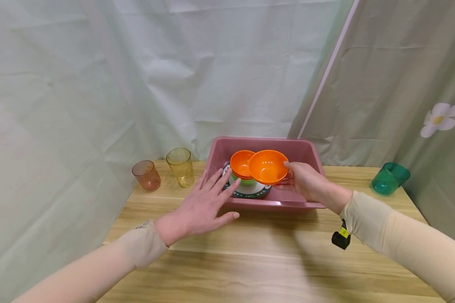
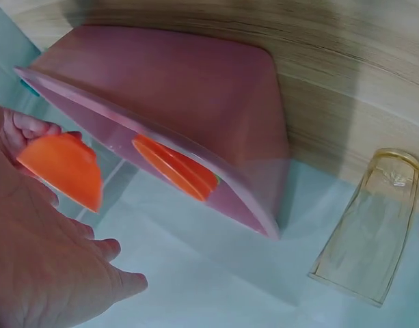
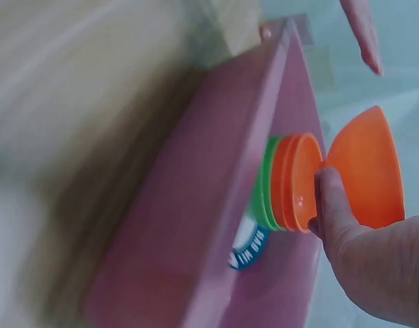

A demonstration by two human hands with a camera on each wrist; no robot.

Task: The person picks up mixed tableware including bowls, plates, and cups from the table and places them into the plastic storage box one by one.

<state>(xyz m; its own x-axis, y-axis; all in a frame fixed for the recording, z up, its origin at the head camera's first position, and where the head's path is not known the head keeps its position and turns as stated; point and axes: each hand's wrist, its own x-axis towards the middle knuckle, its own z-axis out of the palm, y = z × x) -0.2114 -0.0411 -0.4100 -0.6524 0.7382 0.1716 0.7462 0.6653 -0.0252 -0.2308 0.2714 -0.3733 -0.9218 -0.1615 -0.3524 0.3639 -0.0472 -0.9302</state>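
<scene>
Hands — right (image 1: 309, 182) pinches orange bowl (image 1: 268, 168) above pink tub (image 1: 299, 152) | left (image 1: 202, 208) — fingers spread, empty

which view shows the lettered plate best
The head view, because more of the plate shows there, including its lettered front rim, under the stacked bowls. The right wrist view catches only a lettered piece; the left wrist view shows none.
</scene>
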